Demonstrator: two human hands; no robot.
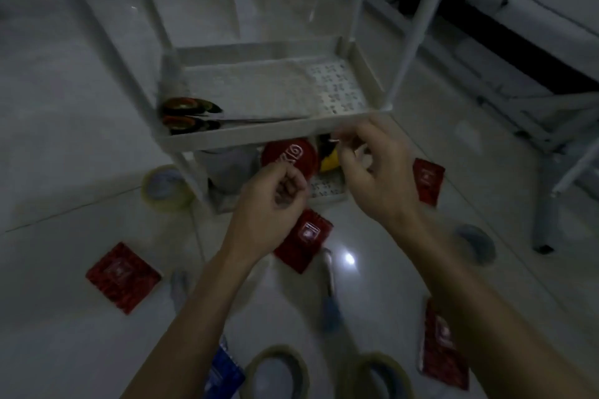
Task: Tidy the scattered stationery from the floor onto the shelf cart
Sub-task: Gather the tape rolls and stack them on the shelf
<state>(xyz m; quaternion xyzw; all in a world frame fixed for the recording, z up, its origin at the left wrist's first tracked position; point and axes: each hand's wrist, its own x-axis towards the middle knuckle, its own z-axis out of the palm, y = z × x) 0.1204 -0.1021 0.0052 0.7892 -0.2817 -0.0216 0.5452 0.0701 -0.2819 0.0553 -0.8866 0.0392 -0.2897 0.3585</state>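
Note:
The white shelf cart (259,134) stands in front of me. Scissors with black and orange handles (188,115) lie at the left of its middle shelf. My left hand (275,201) hovers below that shelf's front rim, fingers curled, with nothing visible in it. My right hand (372,168) is at the rim's right end, its fingertips close together; blur hides whether they pinch something small. Red packets lie on the floor at the left (123,277), under my left hand (308,240), at the right (428,180) and near my right forearm (442,353).
Tape rolls lie on the floor at the left (167,188), bottom centre (275,372), beside it (376,376) and right (476,244). A blue packet (223,372) and a pen-like tool (330,295) lie between my arms. A red round lid (291,155) and a yellow item (329,162) occupy the bottom shelf.

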